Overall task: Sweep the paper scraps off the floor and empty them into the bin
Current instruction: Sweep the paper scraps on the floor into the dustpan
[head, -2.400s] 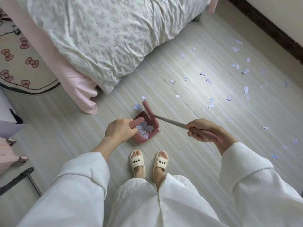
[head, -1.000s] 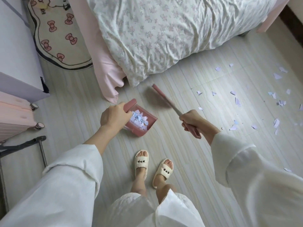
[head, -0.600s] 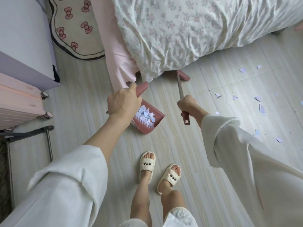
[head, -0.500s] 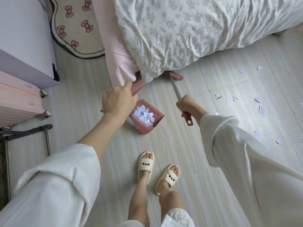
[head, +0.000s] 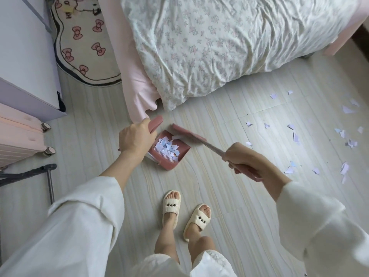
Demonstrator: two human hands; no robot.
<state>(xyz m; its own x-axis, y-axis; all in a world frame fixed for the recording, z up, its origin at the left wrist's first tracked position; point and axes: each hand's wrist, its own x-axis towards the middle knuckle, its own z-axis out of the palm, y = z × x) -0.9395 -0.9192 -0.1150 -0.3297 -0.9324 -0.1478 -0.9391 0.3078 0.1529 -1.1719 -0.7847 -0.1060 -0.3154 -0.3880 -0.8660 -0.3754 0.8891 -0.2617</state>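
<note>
My left hand (head: 134, 137) grips the handle of a dusty-pink dustpan (head: 179, 156), held off the floor and tilted. A heap of white and pale blue paper scraps (head: 167, 146) lies inside the pan. My right hand (head: 244, 159) grips the pink handle of a small brush (head: 188, 133); its head rests over the pan's far edge, touching the heap. Several loose scraps (head: 292, 126) remain scattered on the pale wood floor to the right. No bin is in view.
A bed with a floral duvet (head: 219, 43) and pink sheet fills the top. A bow-patterned rug (head: 83, 47) lies top left beside a white cabinet (head: 26, 56). A pink suitcase (head: 18, 136) and a black metal stand (head: 40, 172) sit at left. My slippered feet (head: 185, 210) stand below the pan.
The view has swung left and I have stood up with the pan lifted. The brush head came back from the bed's edge and now rests on the scraps in the pan.
</note>
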